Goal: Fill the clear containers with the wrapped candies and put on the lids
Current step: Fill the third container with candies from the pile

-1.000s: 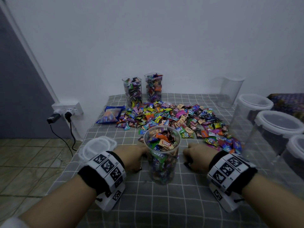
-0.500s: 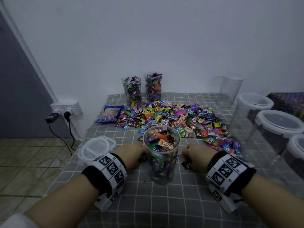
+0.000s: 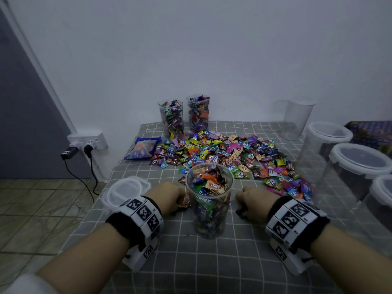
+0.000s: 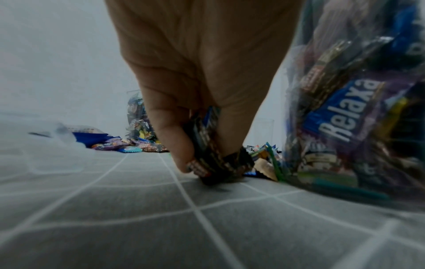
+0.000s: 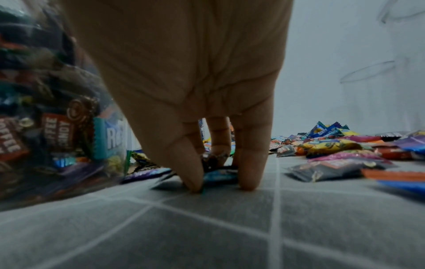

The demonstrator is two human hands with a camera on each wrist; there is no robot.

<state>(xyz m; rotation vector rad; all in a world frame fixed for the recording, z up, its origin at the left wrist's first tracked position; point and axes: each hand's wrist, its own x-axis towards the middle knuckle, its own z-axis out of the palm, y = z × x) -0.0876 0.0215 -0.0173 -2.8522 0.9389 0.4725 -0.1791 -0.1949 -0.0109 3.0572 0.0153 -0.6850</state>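
Both hands sit low in the frame, either side of the round clear container [image 3: 209, 200], each with fingers curled around wrapped candies. In the left wrist view, the left hand [image 3: 167, 196] pinches a dark wrapped candy [image 4: 214, 160] between thumb and fingers [image 4: 174, 142], its lower end touching the checked grey surface [image 3: 191, 262]. In the right wrist view, the right hand [image 3: 254, 200] has its fingers [image 5: 250, 163] planted on the cloth around a blue-wrapped candy [image 5: 220, 175]. Compared with a second ago, both hands have drawn slightly toward the bottom of the frame, away from the candy pile [image 3: 222, 153], and dark wrappers now show under each. The container stays at centre, heaped to its rim, lidless. Its white-rimmed lid [image 3: 125, 190] lies at centre left, just beyond the left wrist. Two filled square containers [image 3: 184, 115] stand beyond the pile by the wall; empty lidded jars [image 3: 343, 158] line the right edge.
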